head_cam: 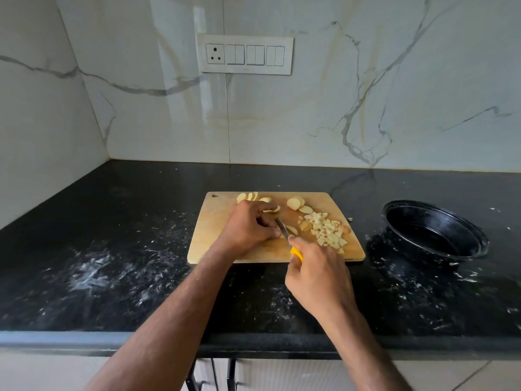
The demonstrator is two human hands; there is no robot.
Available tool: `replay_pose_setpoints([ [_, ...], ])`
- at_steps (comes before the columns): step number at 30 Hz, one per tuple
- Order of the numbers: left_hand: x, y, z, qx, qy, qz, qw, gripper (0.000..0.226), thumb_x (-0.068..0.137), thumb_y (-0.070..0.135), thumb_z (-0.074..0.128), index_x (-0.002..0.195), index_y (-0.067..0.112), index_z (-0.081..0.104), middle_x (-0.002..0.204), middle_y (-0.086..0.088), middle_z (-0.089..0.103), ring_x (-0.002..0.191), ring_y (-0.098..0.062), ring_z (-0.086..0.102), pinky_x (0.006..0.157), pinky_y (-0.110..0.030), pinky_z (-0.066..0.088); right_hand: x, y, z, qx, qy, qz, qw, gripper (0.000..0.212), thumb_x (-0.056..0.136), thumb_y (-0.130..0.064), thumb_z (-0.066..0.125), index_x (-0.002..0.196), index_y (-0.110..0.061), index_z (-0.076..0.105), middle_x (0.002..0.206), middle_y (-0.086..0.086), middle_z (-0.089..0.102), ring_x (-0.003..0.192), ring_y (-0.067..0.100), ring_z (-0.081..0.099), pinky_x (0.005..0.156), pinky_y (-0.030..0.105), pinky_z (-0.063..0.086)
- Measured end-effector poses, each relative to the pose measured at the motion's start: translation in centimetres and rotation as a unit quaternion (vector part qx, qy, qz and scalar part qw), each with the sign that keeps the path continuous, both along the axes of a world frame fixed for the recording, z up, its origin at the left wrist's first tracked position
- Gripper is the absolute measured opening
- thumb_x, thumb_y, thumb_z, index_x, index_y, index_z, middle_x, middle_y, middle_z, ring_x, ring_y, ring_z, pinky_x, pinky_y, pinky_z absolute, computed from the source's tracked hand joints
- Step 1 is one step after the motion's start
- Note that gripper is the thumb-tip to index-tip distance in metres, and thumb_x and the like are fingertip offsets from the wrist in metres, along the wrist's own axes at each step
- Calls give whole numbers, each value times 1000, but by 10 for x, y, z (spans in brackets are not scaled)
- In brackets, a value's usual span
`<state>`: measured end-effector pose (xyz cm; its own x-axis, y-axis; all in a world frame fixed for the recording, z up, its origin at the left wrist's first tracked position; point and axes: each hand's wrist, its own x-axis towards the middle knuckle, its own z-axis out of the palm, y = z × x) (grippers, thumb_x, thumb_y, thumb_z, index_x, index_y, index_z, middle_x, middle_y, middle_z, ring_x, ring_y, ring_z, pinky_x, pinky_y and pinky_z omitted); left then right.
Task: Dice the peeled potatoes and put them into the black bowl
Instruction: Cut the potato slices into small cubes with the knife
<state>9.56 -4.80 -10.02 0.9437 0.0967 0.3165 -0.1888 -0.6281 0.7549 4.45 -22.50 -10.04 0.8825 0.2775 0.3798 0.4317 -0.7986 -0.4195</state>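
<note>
Potato lies in three lots on the board [208, 235], which sits on the black counter [112, 221] with the marble wall [338, 108] and its switch plate [244, 54] behind.

The counter is the biggest thing here, dusted with pale smears and flecks. Next the board, pale wood, with both hands over its middle. The bowl [479, 241], black and tipped slightly, stands on the counter well to the right of the right hand's fingers, off the board and with nothing visible inside it.

The left hand [248, 230] rests on the board, fingers curled down and bunched at a slice [291, 230], pinning it just beside the blade. The right hand [318, 275] is wrapped round the yellow handle of the knife [283, 231]; its blade runs up and away from those fingers to touch the left fingertips, tip near the left knuckles.

The dice [327, 231], a loose heap of small pale cubes, lie just beyond and right of the right hand's fingers, on the board. The slices [296, 203], round and stacked, sit past the heap, further from both hands. More slices [248, 196] fan out along the far edge, just beyond the left knuckles, and one or two peek out from behind the left fingers. One stray piece [350, 219] sits on the counter just off the board's right edge.
</note>
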Motion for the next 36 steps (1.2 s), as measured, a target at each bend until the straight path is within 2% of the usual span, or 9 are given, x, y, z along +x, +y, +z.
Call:
replay_pose_setpoints([
  [4, 2, -1, -1, 15, 3, 3, 1000, 61, 73, 9, 88, 130, 11, 67, 77, 10, 76, 77, 5, 69, 74, -10, 51, 6, -3, 7, 11, 16, 17, 1000, 41, 93, -22, 58, 133, -26, 61, 112, -4, 73, 100, 19, 66, 85, 34, 56],
  [9, 2, 1, -1, 21, -1, -3, 1000, 56, 74, 9, 87, 127, 13, 69, 79, 8, 77, 81, -2, 71, 84, -22, 56, 8, 8, 5, -36, 7, 16, 999, 44, 94, -25, 55, 138, -31, 54, 106, 0, 69, 91, 20, 61, 77, 32, 51],
  [12, 2, 0, 0, 14, 11, -26, 1000, 50, 79, 2, 82, 126, 12, 69, 82, 6, 76, 74, 9, 66, 80, -8, 50, 4, 8, 4, -52, -8, 16, 998, 45, 97, -26, 53, 142, -31, 50, 97, 0, 67, 78, 17, 54, 68, 27, 44],
  [18, 4, 2, 0, 34, 11, -35, 999, 32, 78, 1, 83, 108, 9, 78, 80, 9, 70, 69, 15, 59, 71, -4, 45, -14, -8, 4, -55, 8, 29, 998, 49, 98, -28, 52, 146, -31, 46, 99, -1, 69, 90, 17, 62, 75, 30, 51],
  [23, 3, 0, 1, 66, 7, -27, 997, 27, 81, 7, 82, 106, 13, 79, 98, 8, 73, 82, 7, 59, 74, -1, 43, -33, -29, 9, -62, 14, 29, 998, 44, 97, -32, 53, 140, -35, 51, 106, -4, 69, 98, 18, 64, 84, 33, 55],
  [27, -1, -2, 2, 81, 6, -20, 996, 28, 83, 7, 79, 110, 14, 78, 99, 7, 73, 82, 4, 59, 70, -1, 43, -33, -43, 15, -1, -3, -11, 1000, 37, 89, -28, 60, 126, -33, 65, 99, -9, 75, 85, 17, 68, 74, 36, 60],
  [30, -4, -1, 6, 89, -5, -24, 996, 36, 83, 6, 79, 118, 11, 74, 92, 9, 69, 80, 1, 59, 69, -5, 45, -25, -42, 18, 26, -27, -51, 998, 41, 89, -23, 62, 129, -32, 65, 96, -3, 76, 79, 21, 68, 69, 38, 60],
  [33, -6, -2, 8, 127, -19, -28, 991, 36, 83, 8, 77, 119, 10, 73, 100, 3, 68, 87, -10, 61, 78, -17, 51, -14, -33, 14, -4, -30, -61, 998, 44, 88, -24, 60, 131, -32, 64, 95, -4, 76, 82, 22, 70, 71, 36, 59],
  [36, -5, -5, 7, 168, -11, -44, 985, 38, 88, 11, 72, 126, 11, 69, 113, 2, 60, 103, -14, 57, 86, -14, 41, -11, -28, 7, -22, -29, -62, 997, 45, 90, -29, 59, 134, -34, 61, 96, -4, 75, 84, 20, 70, 73, 36, 58],
])
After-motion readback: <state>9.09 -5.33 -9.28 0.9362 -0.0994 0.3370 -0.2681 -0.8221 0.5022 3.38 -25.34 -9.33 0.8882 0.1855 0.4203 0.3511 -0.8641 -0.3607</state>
